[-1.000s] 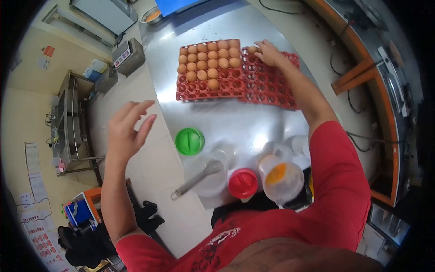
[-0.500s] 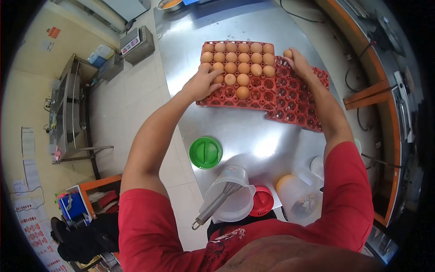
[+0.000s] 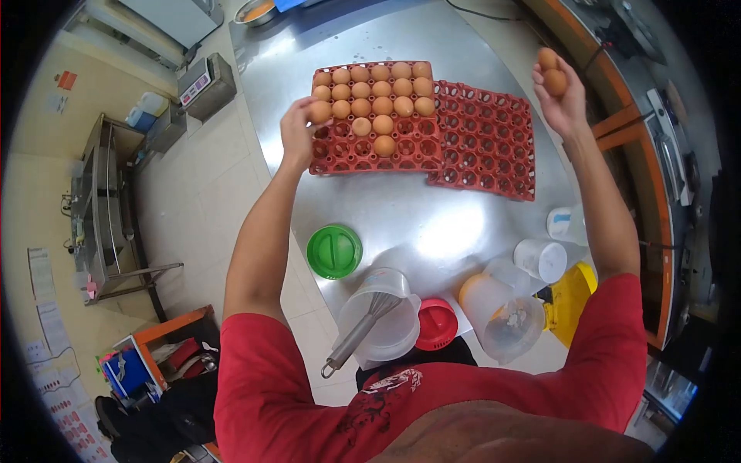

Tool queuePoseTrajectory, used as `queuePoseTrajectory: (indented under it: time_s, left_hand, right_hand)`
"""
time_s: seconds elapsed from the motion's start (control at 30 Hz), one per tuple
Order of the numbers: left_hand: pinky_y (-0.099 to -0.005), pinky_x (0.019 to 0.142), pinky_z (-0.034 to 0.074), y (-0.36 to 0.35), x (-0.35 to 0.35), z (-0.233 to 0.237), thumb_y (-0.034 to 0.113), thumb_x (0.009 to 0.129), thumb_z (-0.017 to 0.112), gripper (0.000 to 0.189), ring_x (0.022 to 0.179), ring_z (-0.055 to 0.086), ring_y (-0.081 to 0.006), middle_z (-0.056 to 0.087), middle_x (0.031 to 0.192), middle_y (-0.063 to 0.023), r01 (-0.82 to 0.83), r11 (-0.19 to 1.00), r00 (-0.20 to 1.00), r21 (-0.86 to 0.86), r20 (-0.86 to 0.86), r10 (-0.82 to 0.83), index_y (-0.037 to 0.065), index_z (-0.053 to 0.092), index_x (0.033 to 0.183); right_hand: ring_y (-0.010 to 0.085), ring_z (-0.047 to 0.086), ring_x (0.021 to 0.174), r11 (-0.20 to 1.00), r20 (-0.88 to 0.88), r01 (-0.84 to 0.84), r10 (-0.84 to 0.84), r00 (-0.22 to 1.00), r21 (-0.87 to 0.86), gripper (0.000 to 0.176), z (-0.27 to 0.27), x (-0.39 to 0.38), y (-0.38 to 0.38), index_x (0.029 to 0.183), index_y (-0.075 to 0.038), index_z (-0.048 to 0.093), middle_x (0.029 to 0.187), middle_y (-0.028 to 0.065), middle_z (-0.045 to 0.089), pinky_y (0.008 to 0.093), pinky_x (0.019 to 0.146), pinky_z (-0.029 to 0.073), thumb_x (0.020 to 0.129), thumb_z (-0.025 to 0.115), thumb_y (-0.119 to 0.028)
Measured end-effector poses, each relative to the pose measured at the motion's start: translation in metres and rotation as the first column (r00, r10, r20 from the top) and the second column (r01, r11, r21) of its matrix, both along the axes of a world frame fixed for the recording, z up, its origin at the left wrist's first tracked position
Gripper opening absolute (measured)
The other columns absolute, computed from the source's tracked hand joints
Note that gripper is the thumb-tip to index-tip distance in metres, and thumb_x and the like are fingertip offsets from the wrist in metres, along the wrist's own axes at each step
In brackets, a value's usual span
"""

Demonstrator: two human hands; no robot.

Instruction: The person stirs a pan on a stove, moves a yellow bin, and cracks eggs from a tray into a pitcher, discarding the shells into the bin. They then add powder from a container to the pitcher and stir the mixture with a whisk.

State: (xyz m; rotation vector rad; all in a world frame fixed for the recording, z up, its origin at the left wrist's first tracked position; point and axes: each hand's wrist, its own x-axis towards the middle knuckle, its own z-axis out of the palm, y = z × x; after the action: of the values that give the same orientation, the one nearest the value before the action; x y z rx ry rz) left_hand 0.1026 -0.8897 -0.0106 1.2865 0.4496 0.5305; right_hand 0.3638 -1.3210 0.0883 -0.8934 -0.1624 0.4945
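Note:
My left hand [image 3: 296,133] is closed around a brown egg [image 3: 319,113] at the left edge of a red egg tray [image 3: 413,158]. Brown eggs [image 3: 382,89] fill the tray's far rows, and a few more sit nearer the middle. To the right, my right hand [image 3: 566,104] is raised past the table's edge with two brown eggs [image 3: 554,82] in its fingers. Between the hands, against the first tray, lies a second red egg tray [image 3: 486,139] with bare cups.
A clear plastic jug [image 3: 355,320] holding a whisk [image 3: 359,336] stands near me. Around it are a green lid [image 3: 334,251], a red lid [image 3: 438,324], a translucent container [image 3: 513,328] and a white tub [image 3: 540,260]. A metal bowl [image 3: 255,11] sits at the far left.
My right hand has moved right and up from the bare tray, and two eggs now show in it. The left hand has lifted an egg at the tray's left side. The view has shifted.

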Motion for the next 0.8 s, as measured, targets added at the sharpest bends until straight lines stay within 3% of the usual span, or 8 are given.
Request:
queuePoseTrajectory:
  time_s: [0.03,0.13,0.2,0.27,0.33,0.6,0.7,0.8]
  left_hand:
    - [-0.0317,0.077,0.058,-0.004,0.003,0.005,0.018,0.106,0.053,0.027,0.1,0.067,-0.0171,0.064,0.107,-0.0084,-0.005,0.991,0.993,-0.134,0.113,0.02,-0.006,0.064,0.098]
    - [-0.0323,0.075,0.058,-0.015,0.014,0.016,0.023,0.105,0.058,0.028,0.1,0.067,-0.0174,0.062,0.111,-0.0077,0.224,0.942,0.949,0.25,-0.278,-0.152,-0.004,0.062,0.103]
    - [-0.0418,0.082,0.058,-0.031,0.018,0.018,0.032,0.095,0.074,0.042,0.104,0.069,-0.0263,0.059,0.122,-0.0113,0.623,0.506,0.765,0.597,-0.6,-0.234,0.006,0.06,0.125]
    - [-0.0457,0.085,0.058,-0.071,0.009,0.045,0.036,0.088,0.081,0.053,0.103,0.069,-0.0315,0.061,0.122,-0.0126,0.637,-0.125,0.723,0.761,-0.645,-0.247,0.015,0.061,0.133]
    - [-0.0509,0.088,0.06,-0.079,0.013,0.032,0.028,0.086,0.076,0.05,0.11,0.068,-0.0368,0.058,0.129,-0.014,0.672,-0.324,0.671,0.666,-0.733,-0.117,0.021,0.062,0.133]
    - [-0.0522,0.086,0.058,-0.082,0.018,0.02,0.024,0.094,0.069,0.05,0.112,0.068,-0.0376,0.062,0.126,-0.016,0.581,-0.452,0.717,0.677,-0.689,-0.11,0.013,0.05,0.138]
    - [-0.0482,0.087,0.059,-0.081,0.016,0.037,0.03,0.09,0.075,0.059,0.116,0.068,-0.0399,0.067,0.13,-0.0207,0.64,-0.341,0.703,0.688,-0.704,-0.101,0.011,0.048,0.139]
    - [-0.0537,0.09,0.055,-0.09,0.002,0.072,0.032,0.091,0.072,0.055,0.108,0.069,-0.0457,0.071,0.121,-0.0197,0.578,-0.013,0.815,0.816,-0.578,-0.052,0.011,0.05,0.137]
  right_hand:
    - [0.0178,0.055,0.082,0.998,0.006,-0.04,0.04,0.999,0.049,0.039,0.008,-0.011,-0.015,0.128,0.001,0.051,0.109,0.0145,0.058,0.0272,0.058,0.045,0.11,0.054,-0.034]
    - [0.0152,0.054,0.079,0.988,0.004,-0.137,0.137,0.991,0.074,0.036,0.018,-0.044,-0.051,0.129,-0.001,0.051,0.11,0.0145,0.057,0.0236,0.049,0.042,0.111,0.051,-0.032]
    - [0.014,0.053,0.071,0.99,0.009,-0.141,0.141,0.99,0.007,0.04,0.034,-0.085,-0.058,0.13,-0.001,0.051,0.108,0.0127,0.056,0.0219,0.043,0.039,0.114,0.045,-0.037]
    - [0.0146,0.052,0.066,0.985,0.049,-0.171,0.172,0.984,-0.035,0.044,0.044,-0.122,-0.071,0.131,-0.001,0.051,0.108,0.0121,0.056,0.022,0.043,0.039,0.114,0.042,-0.041]
    - [0.0145,0.05,0.06,0.98,0.006,-0.2,0.2,0.98,0.005,0.05,0.044,-0.146,-0.093,0.131,-0.001,0.052,0.103,0.0095,0.054,0.0223,0.042,0.038,0.114,0.039,-0.047]
    - [0.0149,0.051,0.06,0.995,-0.25,-0.032,0.007,0.968,-0.093,0.048,0.037,-0.27,-0.198,0.136,-0.005,0.051,0.101,0.01,0.058,0.023,0.042,0.035,0.112,0.045,-0.045]
    - [0.0145,0.056,0.065,0.978,-0.22,-0.031,-0.016,0.975,-0.206,0.043,0.03,-0.309,-0.222,0.14,-0.005,0.051,0.111,0.0121,0.063,0.0217,0.044,0.037,0.108,0.056,-0.034]
    - [0.0132,0.063,0.076,0.944,-0.07,-0.052,0.031,0.997,-0.325,0.047,0.016,-0.335,-0.238,0.141,-0.004,0.053,0.12,0.0135,0.066,0.0207,0.053,0.045,0.1,0.07,-0.018]
